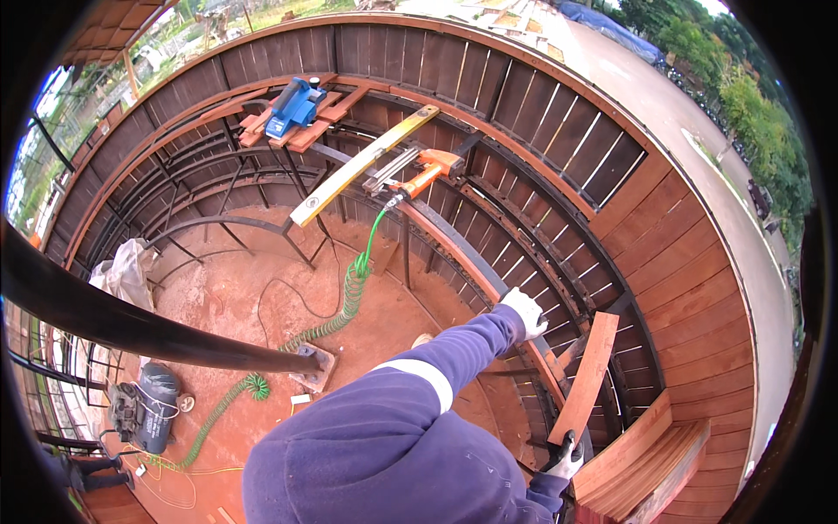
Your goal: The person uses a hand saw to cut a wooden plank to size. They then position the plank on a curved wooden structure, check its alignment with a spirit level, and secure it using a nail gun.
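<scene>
My left hand [524,314], in a white glove with dark fingertips, is closed over the curved rail [476,266] of a bench frame; part of its grip is hidden. In a white and black glove, my right hand [566,458] grips the near end of a reddish wooden plank [587,375]. The plank slants up across the frame's dark metal bars. Close by my right hand lies a stack of similar planks [646,476]. Farther along the frame, an orange nail gun [429,175] rests beside a long yellow and white spirit level [362,166].
A blue electric planer [295,106] sits on short boards at the far left. From the nail gun, a coiled green air hose [353,293] runs toward an air compressor [155,409]. A thick black post [157,323] crosses the left side. Another person's legs [92,472] show at lower left.
</scene>
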Demonstrator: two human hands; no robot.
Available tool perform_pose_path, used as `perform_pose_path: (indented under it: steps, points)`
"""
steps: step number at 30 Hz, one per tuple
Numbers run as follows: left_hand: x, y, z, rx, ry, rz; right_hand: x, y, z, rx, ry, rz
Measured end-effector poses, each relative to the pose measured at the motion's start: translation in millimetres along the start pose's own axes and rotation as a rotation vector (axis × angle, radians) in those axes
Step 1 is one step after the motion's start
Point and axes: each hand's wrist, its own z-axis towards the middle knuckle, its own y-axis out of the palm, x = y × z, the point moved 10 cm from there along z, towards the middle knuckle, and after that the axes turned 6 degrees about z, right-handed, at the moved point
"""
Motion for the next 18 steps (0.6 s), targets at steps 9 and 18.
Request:
perform_pose_path:
  steps: [9, 18]
  points:
    - [8.9, -6.9, -1.0, -0.003, 0.011, 0.055, -29.7, -40.9, -63.4, 0.05, -0.446, -0.749]
    - [-8.7, -7.7, 7.8, 0.326, 0.024, -0.169, -30.6, -29.2, -66.7, -0.016, -0.542, -0.8]
